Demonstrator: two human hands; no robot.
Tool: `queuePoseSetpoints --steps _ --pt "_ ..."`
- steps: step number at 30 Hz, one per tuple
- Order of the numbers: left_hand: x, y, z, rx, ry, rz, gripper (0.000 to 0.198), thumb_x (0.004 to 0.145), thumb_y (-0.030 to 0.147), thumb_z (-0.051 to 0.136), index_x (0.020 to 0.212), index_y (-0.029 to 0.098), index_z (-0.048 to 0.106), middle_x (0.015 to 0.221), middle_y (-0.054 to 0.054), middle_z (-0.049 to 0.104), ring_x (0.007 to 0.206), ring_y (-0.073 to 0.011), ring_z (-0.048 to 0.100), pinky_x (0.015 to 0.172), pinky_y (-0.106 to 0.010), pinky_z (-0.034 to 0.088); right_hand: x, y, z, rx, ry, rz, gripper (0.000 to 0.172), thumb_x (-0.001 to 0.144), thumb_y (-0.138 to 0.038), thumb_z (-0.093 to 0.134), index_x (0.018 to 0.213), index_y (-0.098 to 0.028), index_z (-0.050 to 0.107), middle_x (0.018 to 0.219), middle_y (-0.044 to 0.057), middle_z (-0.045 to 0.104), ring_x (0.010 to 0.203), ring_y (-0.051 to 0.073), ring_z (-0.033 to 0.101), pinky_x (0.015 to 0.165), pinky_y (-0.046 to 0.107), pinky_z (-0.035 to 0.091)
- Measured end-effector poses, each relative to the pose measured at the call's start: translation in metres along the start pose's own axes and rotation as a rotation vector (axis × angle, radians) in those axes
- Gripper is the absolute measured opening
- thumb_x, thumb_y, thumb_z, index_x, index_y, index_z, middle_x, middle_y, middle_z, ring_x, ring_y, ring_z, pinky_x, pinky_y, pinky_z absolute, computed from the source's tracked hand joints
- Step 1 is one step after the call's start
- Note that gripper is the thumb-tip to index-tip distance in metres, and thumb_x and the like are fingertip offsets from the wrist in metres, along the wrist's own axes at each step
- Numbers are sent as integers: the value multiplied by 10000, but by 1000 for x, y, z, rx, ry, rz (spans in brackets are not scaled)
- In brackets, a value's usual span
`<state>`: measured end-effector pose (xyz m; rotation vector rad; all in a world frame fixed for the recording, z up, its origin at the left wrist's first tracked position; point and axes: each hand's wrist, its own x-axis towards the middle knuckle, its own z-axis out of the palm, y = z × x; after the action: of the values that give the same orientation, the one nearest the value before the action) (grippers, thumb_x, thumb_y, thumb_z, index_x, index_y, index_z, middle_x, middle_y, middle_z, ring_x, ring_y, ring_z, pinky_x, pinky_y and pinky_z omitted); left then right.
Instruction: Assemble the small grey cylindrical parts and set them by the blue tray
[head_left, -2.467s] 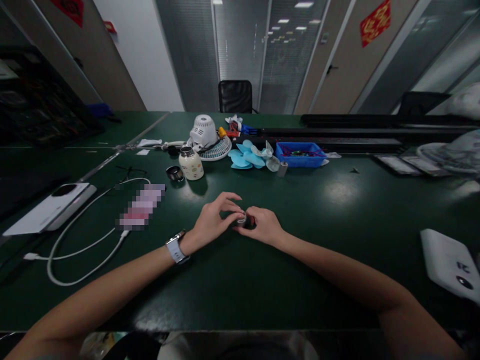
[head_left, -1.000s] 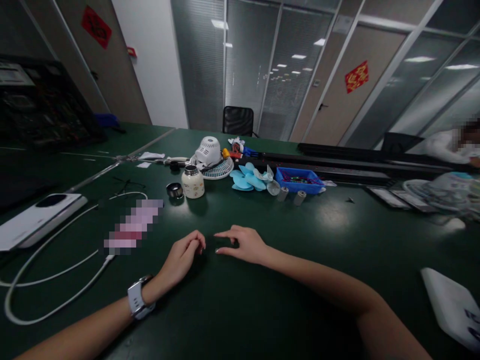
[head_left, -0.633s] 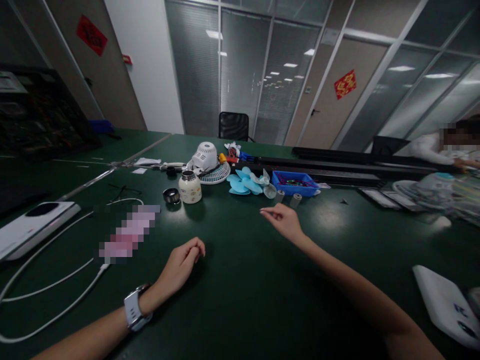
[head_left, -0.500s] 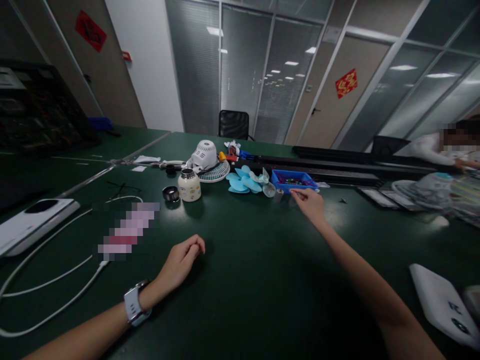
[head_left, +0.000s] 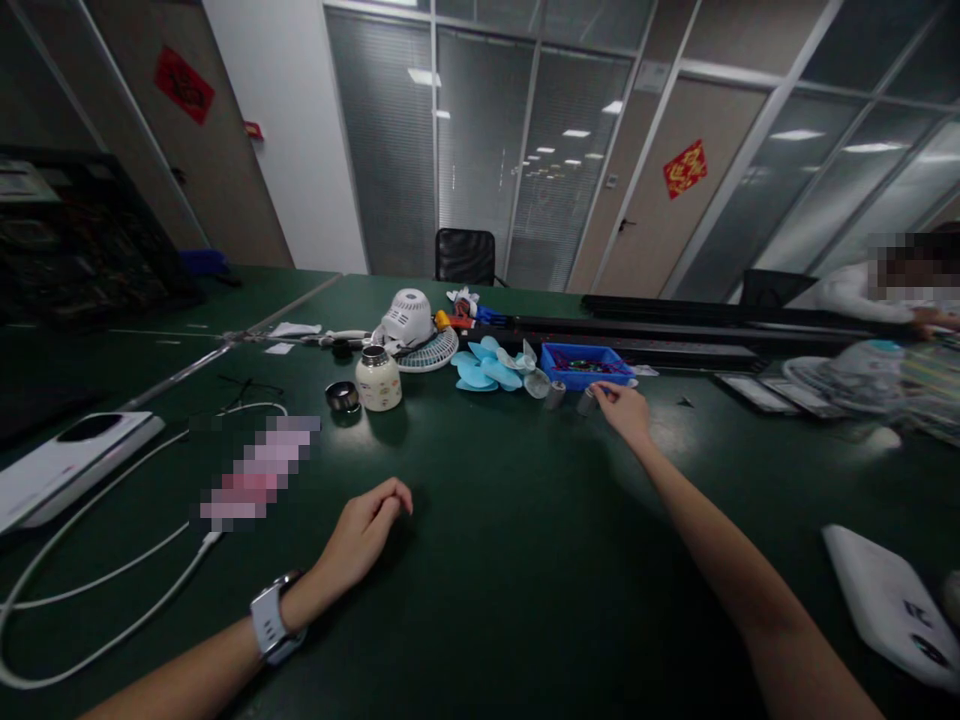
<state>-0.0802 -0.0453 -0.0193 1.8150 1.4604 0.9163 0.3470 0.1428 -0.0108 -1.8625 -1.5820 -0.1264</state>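
My right hand [head_left: 624,412] is by the front right of a blue tray [head_left: 585,380] with small coloured parts inside. Its thumb and finger are pinched at the upper edge of a small grey metal cylinder [head_left: 586,402] standing on the table; what lies between the fingertips is too small to make out. A second metal cylinder [head_left: 555,395] stands just left of it. Nearer to me on the left, my left hand [head_left: 369,525] rests on the table, fingers loosely curled with nothing seen in them. A watch [head_left: 276,617] is on that wrist.
Light-blue fan blades [head_left: 487,366] lie left of the tray. Behind are a white fan body [head_left: 407,318] and long black rails [head_left: 645,345]. A cream bottle [head_left: 379,380] and dark ring-shaped lid [head_left: 343,396] stand left. A cable [head_left: 142,565] loops leftward. Another person sits far right.
My right hand has shifted slightly right, and the metal cylinder by its fingertips now shows more clearly. My left hand has stayed in place. The view has tilted a little.
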Motion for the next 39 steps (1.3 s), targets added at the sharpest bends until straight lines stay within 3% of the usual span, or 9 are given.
queuePoseSetpoints --steps 5,11,20,23,28,35,39 --pt "-1 1 -1 -4 2 7 253 884 259 381 747 209 588 623 32 514 595 -170 510 570 -251 371 0 12 5 53 17 17 538 858 -567 449 1046 -158 744 684 82 681 629 207 605 567 284 398" --pt "-1 0 -1 0 -2 4 250 889 254 387 761 211 597 644 32 535 609 -171 522 579 -250 374 0 14 7 84 38 -34 582 863 -607 419 1078 -167 734 758 88 703 693 212 618 634 294 422" --pt "0 -1 0 10 -19 1 246 874 270 385 768 210 598 632 32 524 603 -173 514 574 -250 370 -2 11 7 26 4 2 455 852 -544 486 1030 -224 756 824 87 725 726 229 623 616 292 402" --pt "0 0 0 39 -28 -2 267 884 278 362 779 207 597 642 29 527 614 -175 522 586 -255 375 -7 5 3 -6 25 6 455 871 -534 461 1061 -232 745 850 93 714 761 234 621 639 295 396" --pt "0 0 1 54 -48 -1 278 887 281 349 784 205 597 697 16 576 667 -185 567 631 -269 402 -13 -26 -3 -186 159 -186 564 869 -606 441 1229 -227 652 962 109 659 844 241 591 740 328 362" --pt "2 -8 3 61 -66 41 268 907 266 367 806 209 610 733 23 609 694 -177 586 662 -266 411 5 -61 15 -346 -85 -222 626 772 -714 504 951 -173 764 968 156 614 931 317 540 815 419 290" --pt "0 -10 3 64 -61 50 276 918 257 376 827 209 633 754 22 628 696 -171 594 658 -262 418 1 -63 10 -295 -95 -252 560 742 -696 571 811 -178 773 909 130 602 930 308 519 787 396 294"
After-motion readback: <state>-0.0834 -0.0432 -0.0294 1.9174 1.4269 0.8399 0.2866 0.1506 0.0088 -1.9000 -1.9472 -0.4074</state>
